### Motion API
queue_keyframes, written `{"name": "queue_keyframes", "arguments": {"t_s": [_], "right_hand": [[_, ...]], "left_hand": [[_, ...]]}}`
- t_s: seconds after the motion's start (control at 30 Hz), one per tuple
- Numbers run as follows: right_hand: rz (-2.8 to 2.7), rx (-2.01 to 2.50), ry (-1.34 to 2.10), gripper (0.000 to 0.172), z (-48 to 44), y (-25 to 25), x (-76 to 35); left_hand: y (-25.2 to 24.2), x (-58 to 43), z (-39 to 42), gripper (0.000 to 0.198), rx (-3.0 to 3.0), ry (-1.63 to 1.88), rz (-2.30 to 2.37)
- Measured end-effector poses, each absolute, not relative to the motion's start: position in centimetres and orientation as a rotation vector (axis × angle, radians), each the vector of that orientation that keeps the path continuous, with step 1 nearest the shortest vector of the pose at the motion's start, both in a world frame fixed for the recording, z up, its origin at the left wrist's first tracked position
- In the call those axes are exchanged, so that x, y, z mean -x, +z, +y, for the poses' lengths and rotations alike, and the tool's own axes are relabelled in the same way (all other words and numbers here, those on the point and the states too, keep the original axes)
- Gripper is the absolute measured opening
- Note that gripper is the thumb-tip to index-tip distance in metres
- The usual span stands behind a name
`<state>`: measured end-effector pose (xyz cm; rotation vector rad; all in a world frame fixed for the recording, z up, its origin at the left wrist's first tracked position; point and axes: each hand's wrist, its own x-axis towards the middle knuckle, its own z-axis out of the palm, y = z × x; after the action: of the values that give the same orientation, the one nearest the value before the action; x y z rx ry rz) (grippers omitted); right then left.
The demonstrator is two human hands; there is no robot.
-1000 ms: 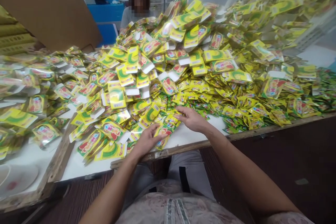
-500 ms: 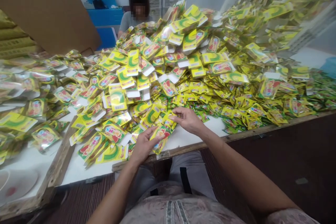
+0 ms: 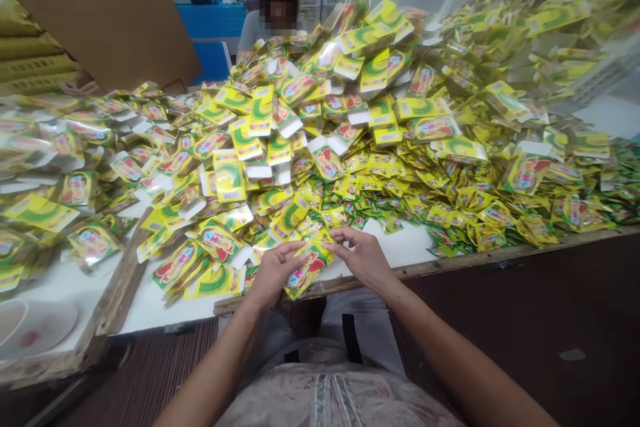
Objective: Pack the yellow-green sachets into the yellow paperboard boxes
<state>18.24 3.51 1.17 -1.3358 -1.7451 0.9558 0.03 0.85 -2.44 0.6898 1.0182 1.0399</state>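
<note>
A huge heap of yellow-and-green packets [image 3: 350, 120] covers the white table [image 3: 405, 247]. At the table's near edge my left hand [image 3: 270, 273] grips a small stack of these packets [image 3: 306, 265]. My right hand [image 3: 363, 255] meets it from the right, fingers pinched on the top packet of that same stack. Small green sachets [image 3: 380, 213] lie scattered just beyond my hands.
A person [image 3: 277, 3] sits at the far side of the heap. A brown cardboard sheet [image 3: 105, 13] leans at the back left. A white plate [image 3: 35, 327] lies at the near left. The table's wooden edge [image 3: 500, 257] runs to the right.
My right hand has pulled back from the pile with a packet and come toward the left hand. Both hands now meet on the stack nearer the table's edge.
</note>
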Motion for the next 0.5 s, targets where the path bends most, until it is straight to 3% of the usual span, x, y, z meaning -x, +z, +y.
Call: {"name": "queue_keyframes", "arguments": {"t_s": [0.23,0.5], "right_hand": [[-1.74,1.364,0.656,0.019,2.7,0.4,-18.1],[-1.588,1.282,0.957,0.014,1.9,-0.4,-18.5]], "left_hand": [[-1.5,-0.4,0.4,0.043,-0.648,1.006,1.05],[-1.1,-0.2,0.4,0.043,-0.681,1.005,1.079]]}}
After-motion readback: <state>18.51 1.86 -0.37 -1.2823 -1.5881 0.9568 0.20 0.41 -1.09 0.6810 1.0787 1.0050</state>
